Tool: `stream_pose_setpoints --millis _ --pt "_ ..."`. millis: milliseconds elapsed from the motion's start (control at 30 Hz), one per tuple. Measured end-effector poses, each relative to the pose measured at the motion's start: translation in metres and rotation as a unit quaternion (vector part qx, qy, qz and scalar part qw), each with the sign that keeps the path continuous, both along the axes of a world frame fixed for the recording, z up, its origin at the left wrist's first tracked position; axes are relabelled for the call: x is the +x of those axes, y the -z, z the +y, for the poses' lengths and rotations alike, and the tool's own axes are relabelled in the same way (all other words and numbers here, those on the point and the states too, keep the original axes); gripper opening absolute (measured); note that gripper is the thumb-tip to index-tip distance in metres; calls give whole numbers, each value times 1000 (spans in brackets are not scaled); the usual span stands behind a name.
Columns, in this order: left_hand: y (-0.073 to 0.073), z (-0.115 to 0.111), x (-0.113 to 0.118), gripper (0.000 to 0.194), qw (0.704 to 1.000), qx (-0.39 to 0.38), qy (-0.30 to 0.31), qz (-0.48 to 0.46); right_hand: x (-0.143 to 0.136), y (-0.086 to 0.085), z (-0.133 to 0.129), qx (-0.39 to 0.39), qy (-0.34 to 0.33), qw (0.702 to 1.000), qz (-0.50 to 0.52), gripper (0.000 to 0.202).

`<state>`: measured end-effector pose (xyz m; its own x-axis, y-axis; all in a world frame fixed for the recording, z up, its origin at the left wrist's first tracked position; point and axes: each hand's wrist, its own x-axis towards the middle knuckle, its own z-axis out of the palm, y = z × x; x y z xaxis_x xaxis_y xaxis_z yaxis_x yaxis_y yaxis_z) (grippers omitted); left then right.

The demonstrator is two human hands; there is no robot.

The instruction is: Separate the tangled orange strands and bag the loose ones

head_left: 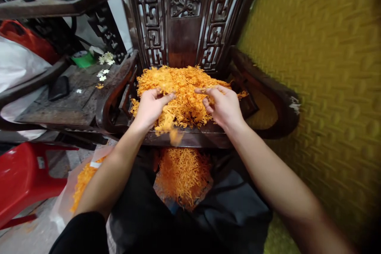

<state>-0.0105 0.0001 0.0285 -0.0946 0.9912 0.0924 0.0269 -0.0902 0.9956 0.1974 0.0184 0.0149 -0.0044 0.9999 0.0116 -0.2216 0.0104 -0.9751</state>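
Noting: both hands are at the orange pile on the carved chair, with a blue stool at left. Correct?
Not quite: the head view shows the stool at left is red, not blue. The left hand and right hand are indeed at the orange pile on the carved chair.

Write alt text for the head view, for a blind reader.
A person's bare left hand and right hand are at a heap of tangled orange strands on a dark, carved wooden armchair. More orange strands show below, between the person's dark-clothed legs; a red plastic seat stands at far left.
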Motion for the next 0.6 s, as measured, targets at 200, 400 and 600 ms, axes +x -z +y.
stream_pose_setpoints --millis 200,400,600 --pt "8 -3 4 12 998 -26 56 16 -1 -3 -9 -20 -67 997 20 13" --pt "19 1 5 40 997 10 25 66 -8 4 -20 -48 -132 990 27 26" --pt "17 1 4 37 994 39 12 105 -8 15 -25 -48 -156 986 -31 44"
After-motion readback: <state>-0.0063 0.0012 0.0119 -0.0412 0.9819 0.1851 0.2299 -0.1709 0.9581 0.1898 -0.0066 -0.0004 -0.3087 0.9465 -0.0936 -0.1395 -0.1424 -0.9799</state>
